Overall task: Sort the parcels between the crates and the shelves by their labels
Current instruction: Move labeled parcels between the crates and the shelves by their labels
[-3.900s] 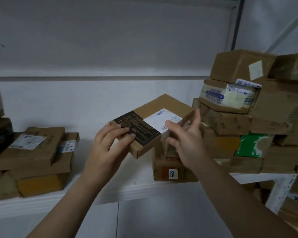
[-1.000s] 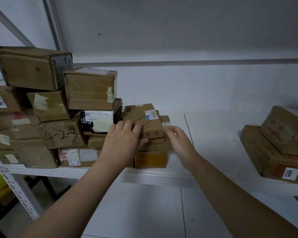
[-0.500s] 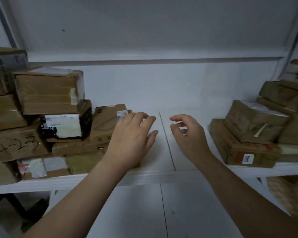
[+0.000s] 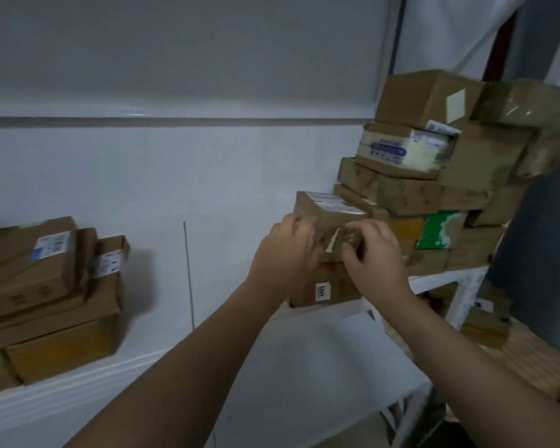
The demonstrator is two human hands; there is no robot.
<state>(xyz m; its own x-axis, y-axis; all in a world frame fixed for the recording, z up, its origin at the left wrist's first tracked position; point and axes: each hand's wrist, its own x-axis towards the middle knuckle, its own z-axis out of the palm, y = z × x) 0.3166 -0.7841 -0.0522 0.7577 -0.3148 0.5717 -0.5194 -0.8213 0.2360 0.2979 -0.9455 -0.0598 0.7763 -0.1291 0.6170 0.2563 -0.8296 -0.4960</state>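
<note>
Through the head camera I am watching the left hand [image 4: 283, 250] and the right hand [image 4: 374, 257] gripping a small brown parcel [image 4: 325, 211], fingers clamped on its near face. The parcel is sitting on a labelled box [image 4: 333, 291] on the white shelf [image 4: 227, 195], just left of a tall parcel stack [image 4: 430, 176].
</note>
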